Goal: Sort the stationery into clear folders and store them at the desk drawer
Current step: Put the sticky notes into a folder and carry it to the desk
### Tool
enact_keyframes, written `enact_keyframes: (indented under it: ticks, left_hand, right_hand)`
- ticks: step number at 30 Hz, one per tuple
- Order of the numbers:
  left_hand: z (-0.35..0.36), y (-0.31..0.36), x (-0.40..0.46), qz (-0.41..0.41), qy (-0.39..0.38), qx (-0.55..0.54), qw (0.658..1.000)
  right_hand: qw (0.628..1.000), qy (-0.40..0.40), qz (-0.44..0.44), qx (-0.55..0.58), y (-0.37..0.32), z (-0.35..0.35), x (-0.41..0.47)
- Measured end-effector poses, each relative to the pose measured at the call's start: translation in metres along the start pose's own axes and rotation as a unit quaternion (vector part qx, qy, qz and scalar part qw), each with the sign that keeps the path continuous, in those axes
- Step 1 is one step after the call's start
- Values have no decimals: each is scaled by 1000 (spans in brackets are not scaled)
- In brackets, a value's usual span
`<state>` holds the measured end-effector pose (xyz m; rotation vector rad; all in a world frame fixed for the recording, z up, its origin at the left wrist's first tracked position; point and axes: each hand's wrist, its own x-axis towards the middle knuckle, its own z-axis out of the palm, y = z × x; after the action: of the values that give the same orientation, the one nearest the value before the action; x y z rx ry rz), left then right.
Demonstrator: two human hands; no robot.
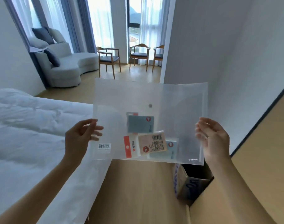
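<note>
Both forearms reach up from the bottom of the view, and between them a clear folder (pixel 150 120) is held upright in the air at about 12 o'clock from the person. At 9 o'clock of the folder, the left hand (pixel 80 136) pinches its edge, thumb in front and fingers curled behind the plastic. At 3 o'clock, the right hand (pixel 213 139) holds the opposite edge with loosely bent fingers; how firmly it grips is hard to tell through the plastic. Inside, gathered toward 6 o'clock, lie several small packs: a blue pack (pixel 140 124) uppermost, a red-banded pack (pixel 130 147) at the lower left, a pink pack (pixel 152 143) overlapping another pale blue pack (pixel 168 150). The snap button (pixel 150 105) sits near the folder's middle, though whether the flap is fastened I cannot say. So the filling of this folder looks done, or close to it. Storing remains: no drawer shows, only a wooden desk surface (pixel 259 159) at 4 o'clock, an open cardboard box (pixel 189 183) on the floor at 5 o'clock, and a white bed (pixel 33 126) at 9 o'clock. Whether more stationery awaits sorting cannot be seen.
</note>
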<state>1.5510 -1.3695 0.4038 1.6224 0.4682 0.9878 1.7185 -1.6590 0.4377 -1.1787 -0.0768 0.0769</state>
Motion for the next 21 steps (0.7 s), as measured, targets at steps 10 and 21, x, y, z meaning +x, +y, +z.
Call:
enact_keyframes:
  ticks: [10, 21]
  left_hand:
    - [-10, -93, 160, -25, 52, -42, 997]
    - [33, -178, 316, -33, 49, -20, 998]
  right_hand:
    - [999, -30, 9, -12, 69, 136, 133]
    - [999, -29, -14, -40, 130, 222, 282]
